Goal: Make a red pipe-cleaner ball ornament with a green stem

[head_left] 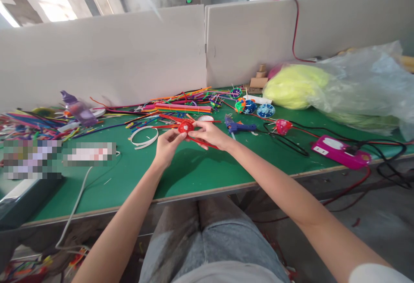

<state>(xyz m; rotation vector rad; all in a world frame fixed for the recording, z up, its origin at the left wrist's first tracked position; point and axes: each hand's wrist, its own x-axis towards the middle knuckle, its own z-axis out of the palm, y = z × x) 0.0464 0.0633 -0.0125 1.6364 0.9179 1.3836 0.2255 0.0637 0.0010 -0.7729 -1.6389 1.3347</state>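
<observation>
Between my two hands, above the green table (136, 188), is a small round red craft piece (185, 126) with pale spots and thin red stems sticking out. My left hand (170, 143) pinches its near left side with thumb and finger. From the right, my right hand (208, 134) has closed fingers on the same piece, which hide part of it. Just left of my hands lies a loop of white strip (144, 138). A blue glue gun (239, 126) rests to the right of them.
Bundles of coloured pipe cleaners (184, 108) lie behind my hands. Several spotted balls (265, 110) sit right of these. A purple bottle (78, 109) stands at the left. On the right are a magenta power strip (339, 151), black cables and plastic bags (362, 89). White panels (129, 58) close the back.
</observation>
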